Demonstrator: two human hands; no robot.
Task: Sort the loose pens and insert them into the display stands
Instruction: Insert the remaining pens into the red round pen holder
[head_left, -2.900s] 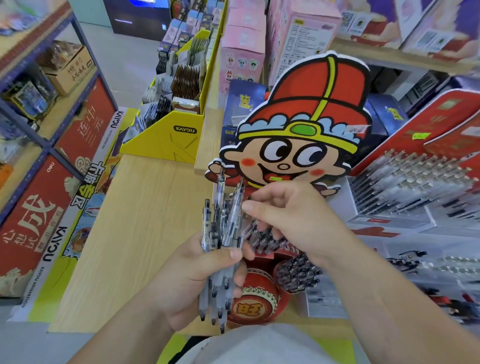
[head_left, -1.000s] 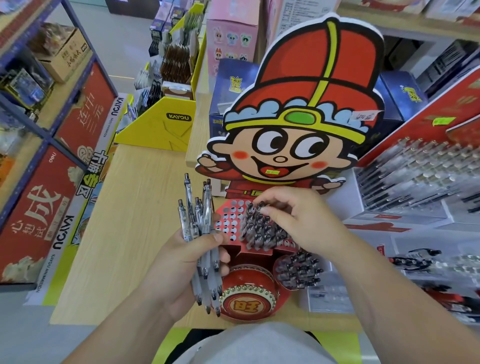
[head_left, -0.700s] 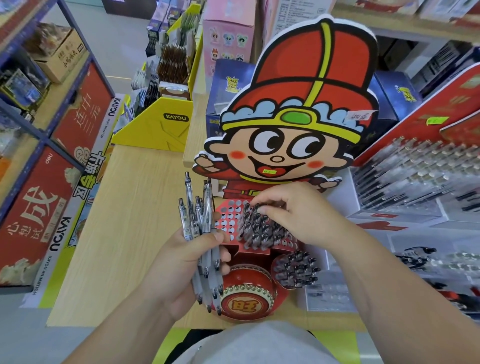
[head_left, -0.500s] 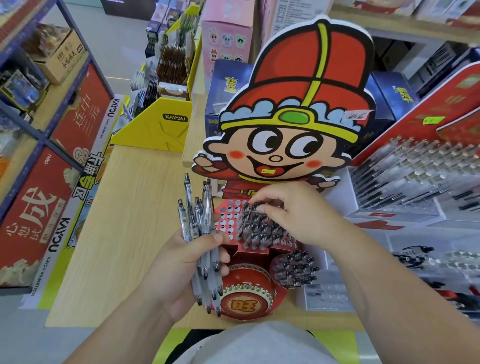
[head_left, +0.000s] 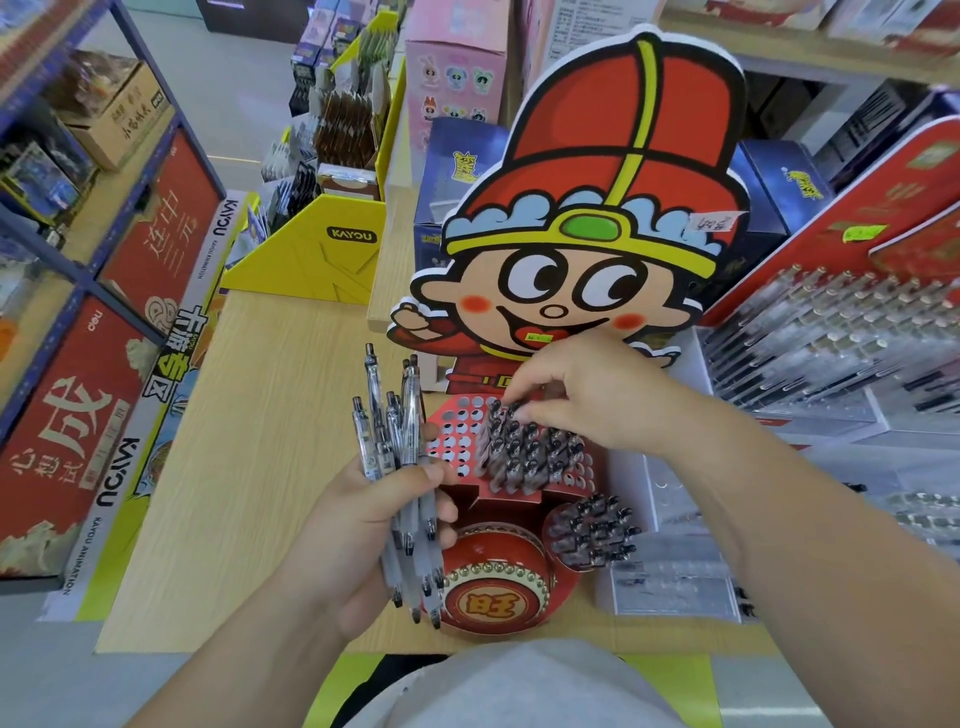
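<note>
Wooden table (head_left: 249, 467), shop aisle. I see the left hand (head_left: 363, 525) gripping pens (head_left: 400, 441); the right hand (head_left: 587, 400), beyond it, pinches a pen (head_left: 496, 418) in the stand (head_left: 498, 501); shelves (head_left: 78, 208) left.

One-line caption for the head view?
Left hand grips a pen bundle; right hand touches slotted pens in the red display stand.

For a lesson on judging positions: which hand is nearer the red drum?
Left. The left hand, gripping pens, is just left of the drum; the right hand is farther back, over the holed tray.
</note>
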